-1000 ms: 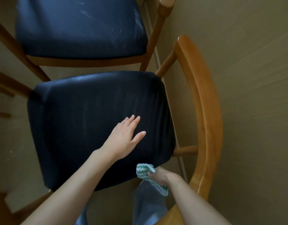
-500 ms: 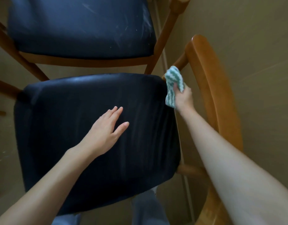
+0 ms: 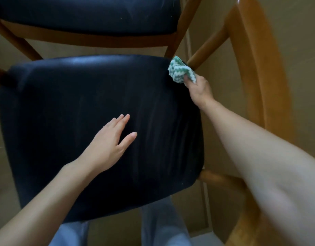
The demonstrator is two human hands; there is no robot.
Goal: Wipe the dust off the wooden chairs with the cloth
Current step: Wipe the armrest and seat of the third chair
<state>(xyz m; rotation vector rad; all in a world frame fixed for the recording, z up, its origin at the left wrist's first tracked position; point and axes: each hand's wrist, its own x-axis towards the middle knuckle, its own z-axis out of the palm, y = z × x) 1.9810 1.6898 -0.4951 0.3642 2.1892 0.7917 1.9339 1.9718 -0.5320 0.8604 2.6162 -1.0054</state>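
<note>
A wooden chair with a dark navy seat cushion [image 3: 64,121] fills the view, its curved wooden backrest [image 3: 259,68] on the right. My left hand [image 3: 110,144] rests flat on the cushion with straight fingers. My right hand [image 3: 199,89] grips a bunched green-and-white zigzag cloth [image 3: 179,71] at the cushion's far right corner, pressed against the lower end of a wooden back spindle [image 3: 208,45].
A second chair with a dark seat [image 3: 82,13] and wooden frame stands just beyond, its leg [image 3: 179,32] close to the cloth. A beige wall [image 3: 304,41] runs along the right. My legs in light trousers [image 3: 162,228] show below the seat.
My right hand swung the cloth from the near edge of the seat up to the far right corner by the spindle. The left hand stayed flat on the cushion.
</note>
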